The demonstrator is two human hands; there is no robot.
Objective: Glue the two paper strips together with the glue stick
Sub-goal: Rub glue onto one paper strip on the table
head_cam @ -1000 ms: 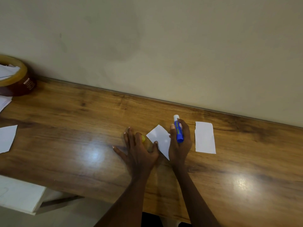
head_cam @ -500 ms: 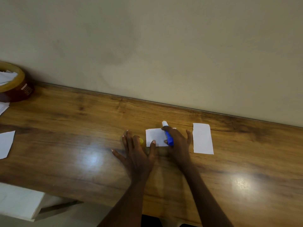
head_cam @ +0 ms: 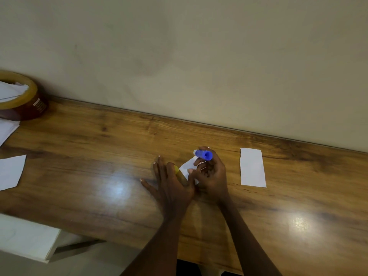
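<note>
Table (head_cam: pixel 99 176): wood-grain top, set against a plain wall; all places below are given from the glue stick.
Tape roll (head_cam: pixel 22 100): far left of the glue stick, at the wall edge, paper scraps tucked inside it.
Loose paper (head_cam: pixel 11 172): far left, nearer the table's front edge than the roll.
Left hand (head_cam: pixel 171 186): just left of the glue stick, palm down, fingers spread flat on the table, thumb touching the near strip.
Right hand (head_cam: pixel 213 176): curled closed around the glue stick, fingertips on the near strip.
Far paper strip (head_cam: pixel 252 167): right of the glue stick, well apart, flat on the table, untouched.
Near paper strip (head_cam: pixel 188 166): directly under the glue stick, between both hands, mostly hidden.
Glue stick (head_cam: pixel 203 154): blue barrel, tilted, pale end pointing left; tip contact with paper unclear through blur.
Yellow cap (head_cam: pixel 176 169): possibly a cap, just left, under the left fingers.
</note>
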